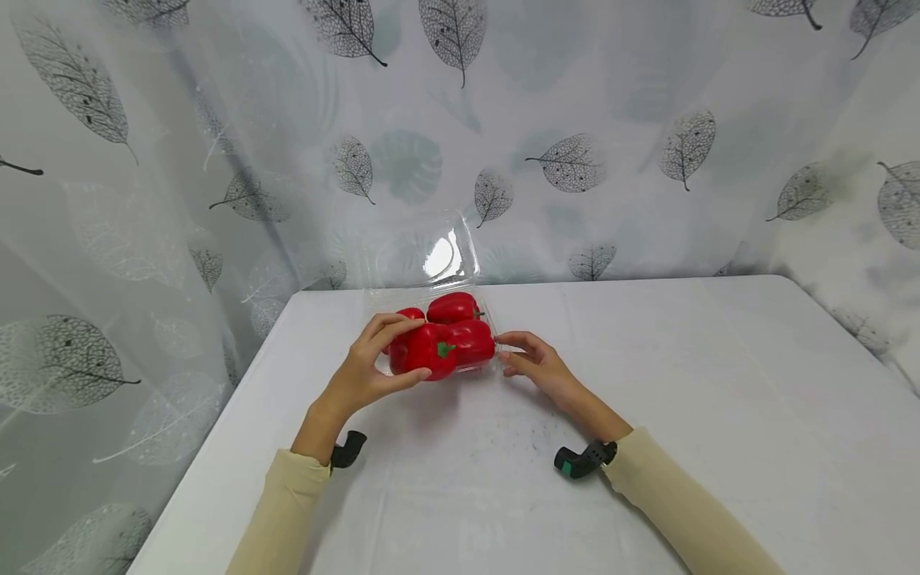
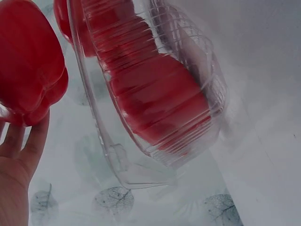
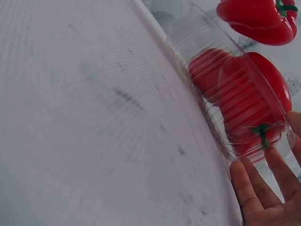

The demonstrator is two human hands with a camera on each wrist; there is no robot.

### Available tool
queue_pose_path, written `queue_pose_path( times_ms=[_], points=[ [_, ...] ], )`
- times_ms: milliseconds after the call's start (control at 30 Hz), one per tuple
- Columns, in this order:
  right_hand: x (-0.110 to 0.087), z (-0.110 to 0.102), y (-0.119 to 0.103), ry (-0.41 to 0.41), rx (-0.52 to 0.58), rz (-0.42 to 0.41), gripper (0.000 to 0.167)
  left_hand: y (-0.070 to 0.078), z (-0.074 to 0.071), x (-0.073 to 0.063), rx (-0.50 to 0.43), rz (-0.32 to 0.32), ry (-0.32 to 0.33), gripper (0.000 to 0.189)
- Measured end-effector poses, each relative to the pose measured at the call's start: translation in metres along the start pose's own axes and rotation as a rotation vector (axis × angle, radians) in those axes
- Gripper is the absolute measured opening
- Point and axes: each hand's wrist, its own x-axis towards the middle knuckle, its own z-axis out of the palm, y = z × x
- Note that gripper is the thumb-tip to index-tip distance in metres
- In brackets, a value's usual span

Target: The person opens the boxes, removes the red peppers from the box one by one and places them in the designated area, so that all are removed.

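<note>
My left hand (image 1: 362,374) grips a red bell pepper (image 1: 435,358) with a green stem, thumb in front and fingers behind. In the left wrist view, that bell pepper (image 2: 29,59) is held apart from the clear plastic container (image 2: 188,153). More red bell peppers (image 1: 454,307) lie inside the container, one partly hidden behind the left hand's fingers. The container's clear lid (image 1: 410,259) stands open at the back. At the container's right end is my right hand (image 1: 541,367); in the right wrist view, spread fingers (image 3: 244,186) touch its wall below a green stem.
The container stands near the back left edge of a white-covered table (image 1: 683,383). Behind and to the left hangs a pale curtain (image 1: 611,80) with leaf prints. A dark wrist device (image 1: 585,461) sits on the right wrist, another (image 1: 349,450) on the left.
</note>
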Motion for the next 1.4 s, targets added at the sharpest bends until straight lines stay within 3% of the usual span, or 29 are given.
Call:
queue_pose_path(
  times_ms=[267,667,933,1167,1400],
  points=[
    [0.000,-0.002,0.000,0.007,0.005,-0.014,0.042,0.007,0.000,0.006,-0.001,0.028,-0.008,0.068],
    [-0.003,-0.001,0.002,-0.011,0.019,0.005,0.045,0.024,0.001,0.005,-0.004,0.012,-0.032,0.066],
    [-0.003,-0.002,0.002,0.000,0.022,0.009,0.044,0.032,0.005,0.008,0.015,0.063,-0.076,0.069],
    [-0.003,-0.002,0.001,-0.003,0.016,0.011,0.044,0.040,0.007,0.010,0.025,0.054,-0.097,0.071],
    [-0.002,-0.001,0.001,0.010,-0.003,0.024,0.043,0.046,0.009,0.015,0.018,0.107,-0.109,0.070]
  ],
)
